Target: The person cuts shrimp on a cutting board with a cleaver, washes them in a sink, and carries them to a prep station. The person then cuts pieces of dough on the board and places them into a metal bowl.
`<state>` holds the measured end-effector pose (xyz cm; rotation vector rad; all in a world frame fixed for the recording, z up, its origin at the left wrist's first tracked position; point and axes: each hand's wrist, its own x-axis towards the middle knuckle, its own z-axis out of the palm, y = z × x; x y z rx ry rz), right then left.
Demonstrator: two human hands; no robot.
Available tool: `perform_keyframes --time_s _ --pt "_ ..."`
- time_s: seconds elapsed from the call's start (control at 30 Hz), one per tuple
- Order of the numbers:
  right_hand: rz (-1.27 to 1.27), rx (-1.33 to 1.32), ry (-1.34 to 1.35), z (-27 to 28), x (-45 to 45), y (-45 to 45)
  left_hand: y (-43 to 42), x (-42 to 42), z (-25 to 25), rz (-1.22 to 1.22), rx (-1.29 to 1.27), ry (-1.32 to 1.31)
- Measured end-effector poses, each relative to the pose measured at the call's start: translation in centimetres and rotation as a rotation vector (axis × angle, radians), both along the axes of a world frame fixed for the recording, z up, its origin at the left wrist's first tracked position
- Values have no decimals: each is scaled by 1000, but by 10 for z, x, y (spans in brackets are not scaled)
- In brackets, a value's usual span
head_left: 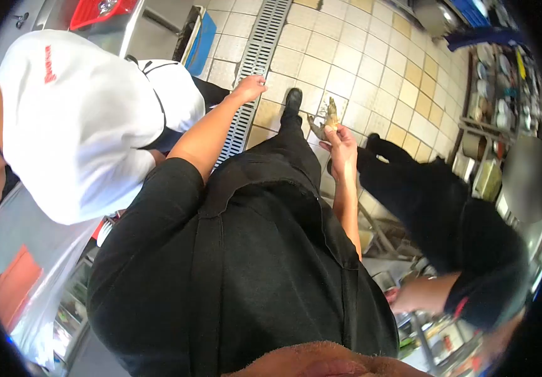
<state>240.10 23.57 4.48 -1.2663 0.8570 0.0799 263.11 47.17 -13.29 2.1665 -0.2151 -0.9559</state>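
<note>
Out in front of my body, my right hand [341,147] pinches a small brownish-grey item with thin, leg-like strands, which looks like a raw shrimp [332,116]. A second, darker part of it sticks out to the left of my fingers. My left hand [250,88] hangs over the floor drain grate [260,53], its fingers loosely curled; whether it holds something small cannot be made out. My black shoe [293,100] stands on the tiles between the two hands.
A person in a white shirt [82,119] bends close on my left, near a steel counter with a red basket [98,11]. On my right a person in black [447,213] stands by loaded shelves [487,94]. Beige tiles [371,56] cover the floor. A blue container [202,44] is at upper left.
</note>
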Motion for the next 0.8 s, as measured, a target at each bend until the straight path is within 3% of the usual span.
perform_keyframes --time_s 0.13,0.2,0.27,0.37,0.43,0.5,0.57,0.6,0.7,0.73,0.8 --pt "54 26 33 -29 99 -61 39 11 -57 -286 268 -275" --pt "68 67 63 -27 141 -84 71 16 -79 -528 443 -162" --pt "129 74 84 -43 184 -102 88 24 -82 -605 520 -57" --pt "231 28 113 -42 248 -126 72 45 -47 -44 367 -45" --pt "287 11 131 -36 288 -132 62 65 -54 297 279 107" --pt "343 -6 167 -40 320 -137 50 81 -79 397 258 138" --pt "363 -26 216 -49 349 -129 50 88 -135 460 205 149" --pt "388 -28 242 -57 356 -125 46 100 -144 430 171 210" --pt "396 -7 268 -82 392 -115 36 142 -181 121 264 24" --pt "401 29 301 -102 400 -113 31 170 -175 141 255 174" --pt "455 135 316 -125 422 -99 29 206 -189 464 201 347"
